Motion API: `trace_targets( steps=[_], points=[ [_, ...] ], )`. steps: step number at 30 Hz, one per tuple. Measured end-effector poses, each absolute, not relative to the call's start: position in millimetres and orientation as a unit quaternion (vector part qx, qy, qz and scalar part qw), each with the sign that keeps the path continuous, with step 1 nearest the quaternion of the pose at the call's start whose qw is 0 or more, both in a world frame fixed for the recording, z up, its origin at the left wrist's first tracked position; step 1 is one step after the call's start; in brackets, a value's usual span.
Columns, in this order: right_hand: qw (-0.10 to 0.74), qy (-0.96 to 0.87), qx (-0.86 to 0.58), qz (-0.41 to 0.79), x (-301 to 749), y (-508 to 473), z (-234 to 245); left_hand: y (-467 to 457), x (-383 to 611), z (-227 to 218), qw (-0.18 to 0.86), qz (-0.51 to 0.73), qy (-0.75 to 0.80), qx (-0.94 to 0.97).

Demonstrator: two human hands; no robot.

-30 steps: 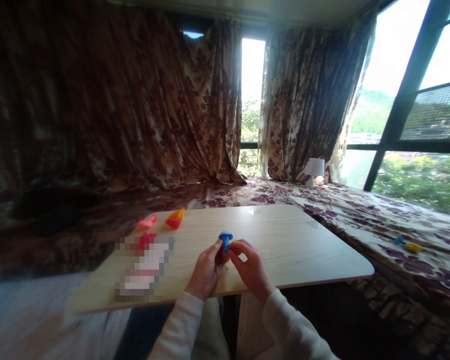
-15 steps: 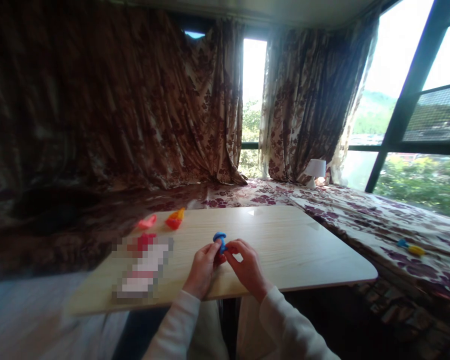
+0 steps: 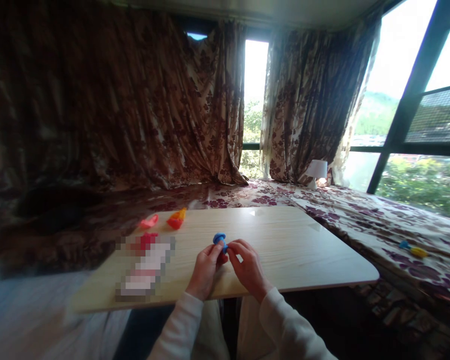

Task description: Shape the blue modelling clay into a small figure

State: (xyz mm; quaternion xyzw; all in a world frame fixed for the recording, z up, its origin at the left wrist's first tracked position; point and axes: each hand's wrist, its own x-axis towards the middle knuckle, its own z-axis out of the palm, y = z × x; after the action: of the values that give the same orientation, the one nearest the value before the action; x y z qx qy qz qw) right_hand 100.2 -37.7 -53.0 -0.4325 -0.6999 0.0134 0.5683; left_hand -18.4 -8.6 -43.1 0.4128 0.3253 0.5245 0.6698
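Both my hands meet over the near edge of a light wooden table. My left hand and my right hand pinch a small blue balloon between their fingertips; its rolled mouth sticks up above my fingers. A bit of red shows between my hands, too hidden to name. Both hands have curled fingers.
An orange balloon and a pink one lie at the table's far left. A blurred packet with a red piece lies left of my hands. A patterned bench holds a blue-and-yellow item and a small white lamp.
The blue balloon has dropped slightly lower between my fingers, and my hands have closed in on it. The view has shifted a little.
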Motion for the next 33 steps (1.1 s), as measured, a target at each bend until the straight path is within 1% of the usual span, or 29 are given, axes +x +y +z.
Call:
trace_targets(
  steps=[13,26,33],
  points=[
    [0.585,-0.692,-0.423,-0.001,101.0,-36.4,-54.1,-7.7,-15.2,-43.7,0.654,0.527,0.351,0.414],
    [0.581,-0.702,-0.411,-0.018,102.1,-39.1,-53.1,-8.0,-13.7,-45.0,0.639,0.531,0.361,0.424],
    [0.579,-0.685,-0.442,-0.014,101.3,-37.8,-53.4,-10.1,-14.5,-42.4,0.646,0.543,0.349,0.408]
  ],
)
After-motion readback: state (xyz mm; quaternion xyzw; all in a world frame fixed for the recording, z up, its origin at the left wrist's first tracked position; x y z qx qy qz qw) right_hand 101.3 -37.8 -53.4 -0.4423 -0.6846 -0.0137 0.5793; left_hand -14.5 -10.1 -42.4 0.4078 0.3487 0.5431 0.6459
